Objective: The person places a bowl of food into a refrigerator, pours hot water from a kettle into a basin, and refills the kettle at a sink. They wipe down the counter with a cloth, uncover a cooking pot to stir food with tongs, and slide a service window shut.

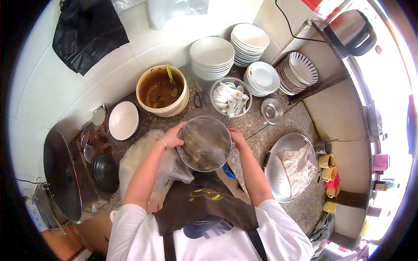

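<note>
head view: the left hand (173,135) and right hand (237,137) hold opposite sides of a round, grey, metal-rimmed sieve (205,144), before a dark brown apron (178,217). grasping appears done; release remains. a pale, floury mass (299,170) lies apart in a silver metal basin (274,176); further progress cannot be told.

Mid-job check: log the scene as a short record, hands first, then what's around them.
Left hand: gripping the sieve by its rim
Right hand: on the sieve's opposite side
To the right: tray with a pale floury heap
To the left: white bowl, plastic bag
Beyond: tub of brown sauce, spoons
</note>
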`<state>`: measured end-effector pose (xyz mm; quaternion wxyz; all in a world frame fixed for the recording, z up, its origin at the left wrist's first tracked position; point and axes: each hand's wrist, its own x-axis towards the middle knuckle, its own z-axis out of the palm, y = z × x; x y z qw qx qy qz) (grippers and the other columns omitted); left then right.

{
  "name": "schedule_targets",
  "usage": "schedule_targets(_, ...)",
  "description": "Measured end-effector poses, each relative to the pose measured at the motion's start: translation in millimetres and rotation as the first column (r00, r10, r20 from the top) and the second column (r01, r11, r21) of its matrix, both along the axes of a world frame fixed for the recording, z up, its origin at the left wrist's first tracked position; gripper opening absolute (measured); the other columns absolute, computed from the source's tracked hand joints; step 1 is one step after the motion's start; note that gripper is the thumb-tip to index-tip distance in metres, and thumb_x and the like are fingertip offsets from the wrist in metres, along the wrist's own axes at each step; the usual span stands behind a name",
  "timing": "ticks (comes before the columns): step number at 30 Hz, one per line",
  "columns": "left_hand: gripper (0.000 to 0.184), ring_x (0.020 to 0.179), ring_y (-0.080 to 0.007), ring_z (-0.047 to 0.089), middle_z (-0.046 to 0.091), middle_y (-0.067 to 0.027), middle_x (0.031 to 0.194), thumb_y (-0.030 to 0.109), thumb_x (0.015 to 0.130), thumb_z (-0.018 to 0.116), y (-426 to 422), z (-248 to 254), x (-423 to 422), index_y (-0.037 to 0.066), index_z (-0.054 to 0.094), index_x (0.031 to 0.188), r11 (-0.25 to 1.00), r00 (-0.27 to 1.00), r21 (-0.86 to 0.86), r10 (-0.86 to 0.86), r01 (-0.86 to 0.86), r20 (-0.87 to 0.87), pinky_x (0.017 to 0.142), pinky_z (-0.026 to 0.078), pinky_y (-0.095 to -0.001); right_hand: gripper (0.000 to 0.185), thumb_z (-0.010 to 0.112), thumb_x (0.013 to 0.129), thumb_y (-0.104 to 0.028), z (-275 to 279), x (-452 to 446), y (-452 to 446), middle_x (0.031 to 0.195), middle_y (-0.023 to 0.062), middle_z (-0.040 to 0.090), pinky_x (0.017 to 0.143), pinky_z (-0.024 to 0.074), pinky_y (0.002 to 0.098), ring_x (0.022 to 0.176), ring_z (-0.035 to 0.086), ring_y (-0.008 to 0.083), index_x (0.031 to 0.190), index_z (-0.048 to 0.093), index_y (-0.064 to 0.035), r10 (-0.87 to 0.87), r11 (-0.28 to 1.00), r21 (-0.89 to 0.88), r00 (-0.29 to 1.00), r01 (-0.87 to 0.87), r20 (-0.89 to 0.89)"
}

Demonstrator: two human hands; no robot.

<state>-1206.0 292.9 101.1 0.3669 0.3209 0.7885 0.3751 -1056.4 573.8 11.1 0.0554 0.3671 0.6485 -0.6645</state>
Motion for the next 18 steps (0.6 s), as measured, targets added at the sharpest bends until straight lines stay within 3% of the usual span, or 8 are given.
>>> schedule_targets(3, 0.078, 0.106, -0.0275, 0.048, 0.051, -0.0160, 0.113, 0.010, 0.057, 0.064, 4, -4, 1, 0.009, 0.033, 0.128, 0.996, 0.998, 0.068, 0.058, -0.059, 0.019, 0.092, 0.037, -0.0321, 0.024, 0.062, 0.073, -0.026, -16, -5, 7, 0.067, -0.0011, 0.057, 0.057, 0.0404, 0.0250, 0.061, 0.049, 0.0097, 0.078, 0.063, -0.0034, 0.033, 0.999, -0.028, 0.999, -0.032, 0.021)
schedule_targets(7, 0.071, 0.103, -0.0246, 0.050, 0.053, -0.0148, 0.111, 0.010, 0.057, 0.062, 14, 1, 4, 0.007, 0.038, 0.125, 0.991, 0.991, -0.008, 0.131, -0.131, 0.003, 0.089, 0.039, -0.0316, 0.024, 0.062, 0.072, -0.025, -68, -21, 21, 0.068, 0.0018, 0.059, 0.056, 0.0414, 0.0267, 0.060, 0.051, 0.0112, 0.079, 0.064, -0.0017, 0.090, 0.986, 0.135, 0.995, -0.096, 0.048)
schedule_targets(10, 0.057, 0.087, -0.0240, 0.058, 0.060, -0.0125, 0.097, 0.010, 0.060, 0.057, 22, -8, 1, 0.006, 0.047, 0.117, 0.975, 0.970, -0.079, 0.193, -0.206, -0.145, 0.078, 0.045, -0.0315, 0.025, 0.062, 0.071, -0.022, -87, -28, 27, 0.071, 0.0047, 0.061, 0.056, 0.0425, 0.0278, 0.062, 0.053, 0.0124, 0.079, 0.064, 0.0010, 0.086, 0.978, 0.190, 0.996, -0.084, -0.004)
schedule_targets(12, 0.052, 0.070, -0.0241, 0.061, 0.062, -0.0124, 0.085, 0.012, 0.060, 0.057, 26, -8, -1, 0.006, 0.052, 0.111, 0.965, 0.974, -0.132, 0.224, -0.228, -0.045, 0.064, 0.049, -0.0331, 0.028, 0.063, 0.070, -0.023, -84, -28, 26, 0.072, 0.0068, 0.061, 0.058, 0.0436, 0.0299, 0.064, 0.055, 0.0139, 0.081, 0.064, 0.0025, 0.072, 0.977, 0.202, 0.997, -0.066, -0.026)
schedule_targets(13, 0.047, 0.059, -0.0242, 0.060, 0.063, -0.0126, 0.081, 0.013, 0.060, 0.057, 28, -4, 1, 0.006, 0.055, 0.107, 0.957, 0.967, -0.149, 0.238, -0.249, -0.087, 0.053, 0.049, -0.0349, 0.029, 0.063, 0.070, -0.023, -82, -30, 24, 0.073, 0.0090, 0.062, 0.059, 0.0438, 0.0319, 0.066, 0.056, 0.0162, 0.082, 0.063, 0.0036, -0.010, 0.984, 0.179, 1.000, 0.012, -0.012)
schedule_targets(14, 0.044, 0.062, -0.0255, 0.061, 0.062, -0.0141, 0.082, 0.014, 0.060, 0.057, 25, -27, -5, 0.006, 0.056, 0.103, 0.974, 0.969, -0.074, 0.200, -0.212, -0.147, 0.054, 0.049, -0.0350, 0.031, 0.063, 0.069, -0.024, -77, -35, 22, 0.075, 0.0113, 0.062, 0.059, 0.0441, 0.0339, 0.068, 0.057, 0.0185, 0.082, 0.063, 0.0046, -0.092, 0.984, 0.154, 0.996, 0.091, -0.001)
schedule_targets(16, 0.044, 0.078, -0.0294, 0.061, 0.062, -0.0165, 0.089, 0.015, 0.060, 0.058, 27, 0, 5, 0.006, 0.056, 0.103, 0.955, 0.970, -0.178, 0.223, -0.238, -0.098, 0.068, 0.049, -0.0363, 0.033, 0.063, 0.070, -0.026, -44, -32, 16, 0.079, 0.0166, 0.062, 0.061, 0.0441, 0.0356, 0.069, 0.057, 0.0209, 0.086, 0.063, 0.0030, -0.024, 0.980, 0.196, 0.999, 0.028, -0.026)
schedule_targets(18, 0.042, 0.083, -0.0300, 0.060, 0.062, -0.0154, 0.092, 0.015, 0.061, 0.057, 19, -31, 3, 0.007, 0.056, 0.103, 0.977, 0.933, -0.103, 0.142, -0.185, -0.330, 0.073, 0.048, -0.0376, 0.034, 0.062, 0.071, -0.029, -43, -30, 10, 0.080, 0.0172, 0.063, 0.061, 0.0457, 0.0361, 0.070, 0.060, 0.0235, 0.089, 0.063, -0.0006, 0.127, 0.727, 0.675, 0.991, -0.124, 0.045)
